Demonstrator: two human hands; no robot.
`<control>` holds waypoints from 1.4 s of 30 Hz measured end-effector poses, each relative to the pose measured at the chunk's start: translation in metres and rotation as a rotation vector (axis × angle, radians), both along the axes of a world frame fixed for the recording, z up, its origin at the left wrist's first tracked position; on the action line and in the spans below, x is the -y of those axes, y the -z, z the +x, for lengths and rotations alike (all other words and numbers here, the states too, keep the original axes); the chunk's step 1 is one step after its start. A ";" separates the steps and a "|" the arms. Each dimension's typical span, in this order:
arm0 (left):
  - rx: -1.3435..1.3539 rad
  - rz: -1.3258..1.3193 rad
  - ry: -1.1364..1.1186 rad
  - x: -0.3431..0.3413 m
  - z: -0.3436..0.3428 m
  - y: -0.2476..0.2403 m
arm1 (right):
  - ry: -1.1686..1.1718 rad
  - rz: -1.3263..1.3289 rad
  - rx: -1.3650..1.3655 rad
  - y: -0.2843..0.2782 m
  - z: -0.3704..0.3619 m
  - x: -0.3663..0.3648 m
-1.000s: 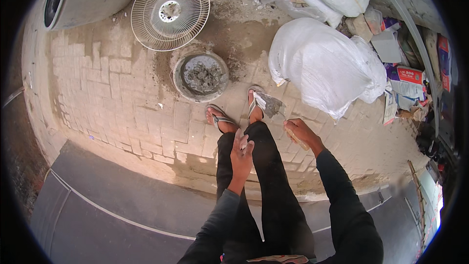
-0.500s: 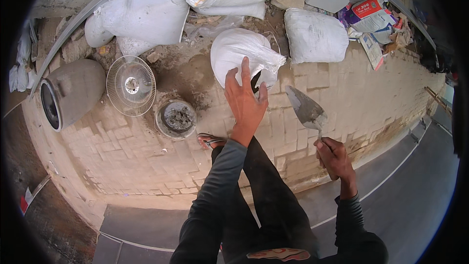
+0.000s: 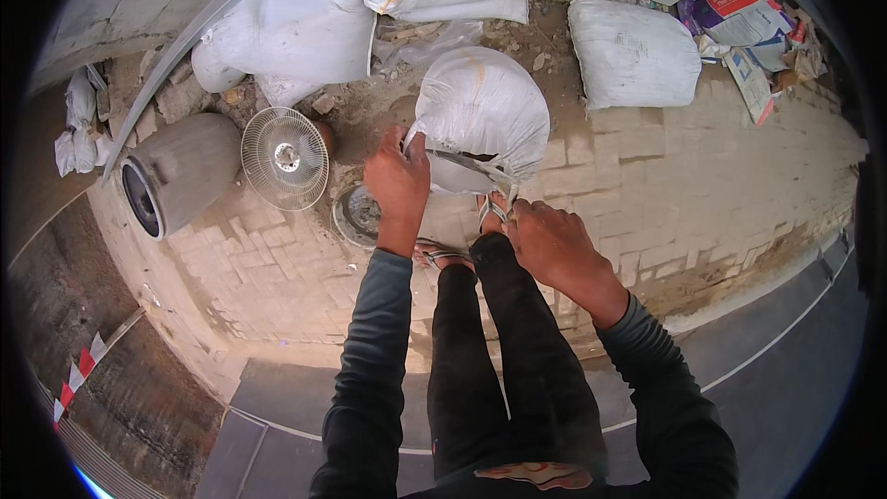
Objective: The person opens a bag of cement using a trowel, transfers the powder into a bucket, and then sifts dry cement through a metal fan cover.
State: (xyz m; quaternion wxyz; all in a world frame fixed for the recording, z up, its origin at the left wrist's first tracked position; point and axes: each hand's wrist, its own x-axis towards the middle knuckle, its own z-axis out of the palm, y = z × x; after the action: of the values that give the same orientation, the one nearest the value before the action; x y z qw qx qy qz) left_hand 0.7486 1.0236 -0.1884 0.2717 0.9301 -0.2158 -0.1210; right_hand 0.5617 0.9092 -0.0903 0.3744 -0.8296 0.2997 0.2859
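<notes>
A white woven sack [image 3: 485, 106] bulges upright on the paving in front of my feet, its mouth gaping toward me. My left hand [image 3: 397, 185] is closed on the left edge of that mouth and pulls it taut. To the right of the opening, my right hand [image 3: 562, 245] is closed round the trowel. Only a bit of the trowel's neck [image 3: 513, 194] shows past my fingers at the sack's rim; the blade is hidden. Partly behind my left wrist stands a bucket [image 3: 346, 226] with grey mortar-like mix in it.
A wire fan guard [image 3: 285, 159] and a large grey jar-shaped vessel [image 3: 185, 166] lie to the left. Several filled white sacks [image 3: 300, 23] line the back. Another white sack [image 3: 633, 54] is at the right, near torn packaging [image 3: 747, 23] and rubble. Sandalled feet stand close to the sack.
My left hand has gone from spread fingers over the sack to gripping its rim. The right hand has brought the trowel leftward to the opening. The sack's mouth now faces me.
</notes>
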 end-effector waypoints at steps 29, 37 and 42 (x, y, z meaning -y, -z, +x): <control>0.068 0.034 0.552 0.088 0.043 -0.008 | 0.129 -0.022 0.232 0.071 0.046 0.009; 0.063 -0.055 0.443 0.053 0.063 -0.011 | 0.152 -0.403 -0.018 0.130 0.015 0.044; -0.065 -0.190 0.356 0.064 0.045 -0.008 | -0.287 -0.506 -0.054 0.142 0.064 0.059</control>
State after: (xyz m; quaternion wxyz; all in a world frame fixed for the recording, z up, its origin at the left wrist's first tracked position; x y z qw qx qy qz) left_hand 0.7934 0.9596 -0.1805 0.3391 0.8431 -0.3785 -0.1761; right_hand 0.6258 0.8500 -0.2326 0.1032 -0.9226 0.2512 0.2741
